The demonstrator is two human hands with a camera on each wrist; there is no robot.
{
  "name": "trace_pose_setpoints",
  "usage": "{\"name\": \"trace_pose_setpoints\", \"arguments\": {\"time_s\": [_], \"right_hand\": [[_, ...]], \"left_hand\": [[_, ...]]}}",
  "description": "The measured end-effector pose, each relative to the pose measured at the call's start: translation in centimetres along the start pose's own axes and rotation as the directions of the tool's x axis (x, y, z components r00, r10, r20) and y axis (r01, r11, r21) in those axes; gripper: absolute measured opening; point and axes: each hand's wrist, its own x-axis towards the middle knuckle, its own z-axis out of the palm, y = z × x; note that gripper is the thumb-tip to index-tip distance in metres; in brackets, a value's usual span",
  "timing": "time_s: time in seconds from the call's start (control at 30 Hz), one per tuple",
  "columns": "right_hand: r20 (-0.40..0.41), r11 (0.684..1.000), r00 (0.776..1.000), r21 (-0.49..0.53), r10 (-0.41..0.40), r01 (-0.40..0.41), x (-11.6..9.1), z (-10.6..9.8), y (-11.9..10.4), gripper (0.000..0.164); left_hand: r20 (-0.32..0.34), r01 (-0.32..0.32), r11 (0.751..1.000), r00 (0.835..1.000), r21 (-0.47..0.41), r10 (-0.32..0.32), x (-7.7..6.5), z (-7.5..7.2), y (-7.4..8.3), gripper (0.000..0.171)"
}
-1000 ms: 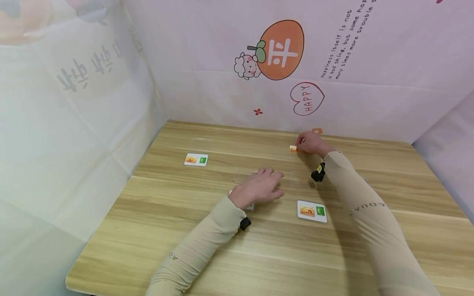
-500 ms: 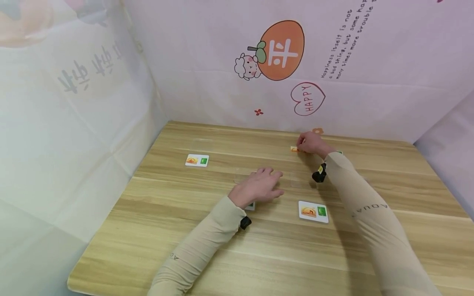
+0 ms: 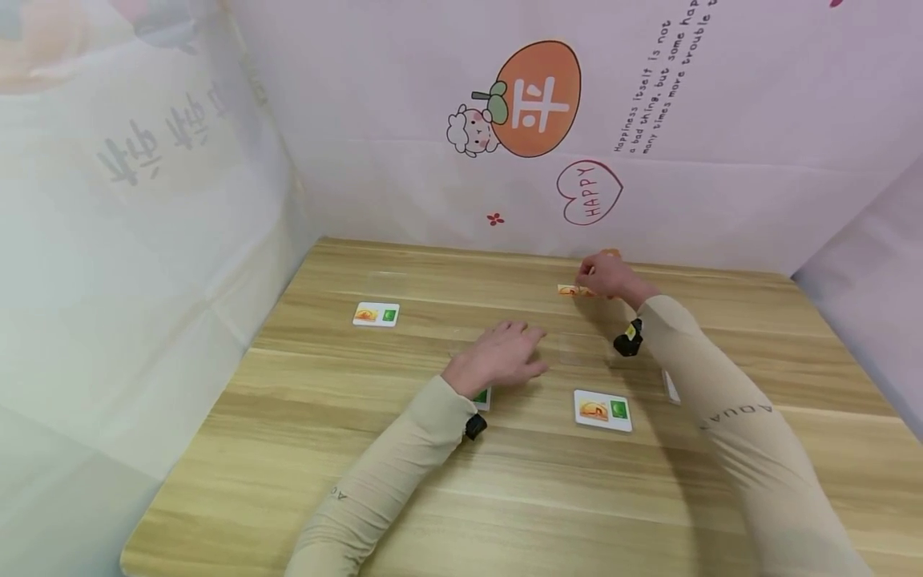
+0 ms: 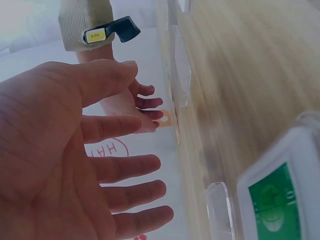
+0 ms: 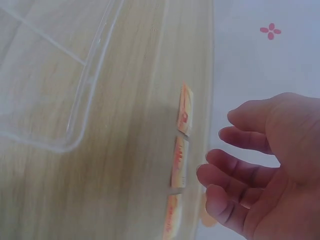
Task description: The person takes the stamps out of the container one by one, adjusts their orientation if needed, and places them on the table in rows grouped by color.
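Note:
My right hand [image 3: 608,276] hovers at the back edge of the table, above a row of small orange-and-yellow picture pieces [image 3: 567,291]. Three such pieces [image 5: 180,162] lie end to end in the right wrist view, beside loosely bent fingers with nothing between them. Palm inward, my left hand [image 3: 501,357] hangs over the middle of the table, its fingers spread and holding nothing. A white card with a green picture [image 4: 274,205] lies close below it, mostly covered by the wrist in the head view.
White cards with orange and green pictures lie at the left [image 3: 376,314] and front [image 3: 602,411]. Another white card [image 3: 671,387] is partly behind the right sleeve. Clear plastic trays [image 3: 577,350] sit between the hands, one rim [image 5: 85,95] near the right hand. Printed cloth [image 3: 404,184] walls the back.
My right hand has lifted slightly and drifted right, uncovering more of the orange pieces. A white card now shows beside the right sleeve. The left hand stays put; the head view shifts slightly.

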Motion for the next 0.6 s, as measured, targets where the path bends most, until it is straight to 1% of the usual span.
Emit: {"name": "trace_pose_setpoints", "arguments": {"time_s": [0.23,0.43,0.6], "right_hand": [[-0.032,0.997,0.997,-0.023,-0.072,0.071,-1.2,-0.6,-0.6,0.029],[-0.013,0.993,0.993,-0.024,-0.117,0.117,-2.3,-0.9,-0.9,0.034],[0.017,0.993,0.993,-0.023,-0.115,0.116,-3.3,-1.1,-1.1,0.036]], "left_hand": [[-0.005,-0.002,1.000,1.000,0.005,0.002,0.3,-0.4,-0.1,0.057],[-0.015,-0.003,1.000,1.000,-0.012,0.003,0.4,-0.7,-0.1,0.056],[-0.033,-0.014,1.000,0.999,-0.016,0.014,0.7,-0.9,0.0,0.057]]}}
